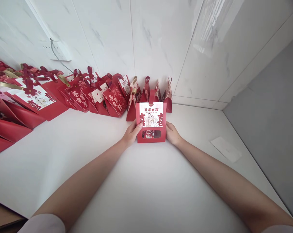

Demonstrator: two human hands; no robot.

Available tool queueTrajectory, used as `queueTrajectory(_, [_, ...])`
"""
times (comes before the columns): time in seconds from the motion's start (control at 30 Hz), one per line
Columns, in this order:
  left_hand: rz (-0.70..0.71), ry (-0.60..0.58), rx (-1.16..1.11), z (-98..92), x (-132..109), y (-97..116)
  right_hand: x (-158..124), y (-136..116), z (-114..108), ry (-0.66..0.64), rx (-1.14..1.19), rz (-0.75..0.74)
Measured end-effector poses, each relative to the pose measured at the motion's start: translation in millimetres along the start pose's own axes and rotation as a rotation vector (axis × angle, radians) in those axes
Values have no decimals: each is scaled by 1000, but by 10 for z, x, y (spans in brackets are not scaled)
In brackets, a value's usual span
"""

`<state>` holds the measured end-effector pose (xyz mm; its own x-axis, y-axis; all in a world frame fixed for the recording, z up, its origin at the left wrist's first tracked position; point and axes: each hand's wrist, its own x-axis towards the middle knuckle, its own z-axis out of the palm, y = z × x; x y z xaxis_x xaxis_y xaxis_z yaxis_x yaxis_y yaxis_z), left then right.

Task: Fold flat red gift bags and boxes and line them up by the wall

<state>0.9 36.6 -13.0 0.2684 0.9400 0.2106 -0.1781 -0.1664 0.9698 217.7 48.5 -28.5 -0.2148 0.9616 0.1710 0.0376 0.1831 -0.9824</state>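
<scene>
From the head view, I see two bare hands gripping a red gift box upright between them: the left hand (pixel 132 132) grasps one side, thumb on the front, and the right hand (pixel 172 133) grasps the other. The gift box (pixel 151 123), showing a cartoon couple above a small window, is over the white table (pixel 148 187), just before similar red boxes (pixel 115 102) along a marbled wall (pixel 158 38).

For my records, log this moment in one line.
windowed red gift box: upright; left hand: grips left edge; right hand: against right edge; behind: ribbon-handled boxes
</scene>
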Motion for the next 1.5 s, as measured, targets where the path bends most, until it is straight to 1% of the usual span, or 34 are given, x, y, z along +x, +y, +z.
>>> queueTrajectory(0.23, [39,-31,69,-23,39,-4,-8,-3,-10,-16,-17,16])
queueTrajectory(0.43, [44,-65,70,-24,48,37,-39,-21,-18,-17,-89,-12])
queueTrajectory(0.63, [5,-40,44,-22,35,-14,-53,-24,-26,-45,-182,-47])
queueTrajectory(0.8, [22,-49,-64,-37,45,-116,-47,-5,-31,-49,-205,-48])
queueTrajectory(0.97, [-14,-56,-99,-56,51,-155,-38,10,-35,-59,-179,-38])
queueTrajectory(1.13, [-63,-33,-181,-67,67,-184,-35,21,-38,-64,-169,-38])
queueTrajectory(1.23, [-45,-20,-148,-56,62,-155,-33,25,-37,-64,-157,-33])
queueTrajectory(1.4, [14,-15,-82,-22,34,-21,-28,13,-38,-46,-164,-16])
queueTrajectory(1.5, [27,-22,-23,-35,40,25,-27,8,-41,-40,-156,-10])
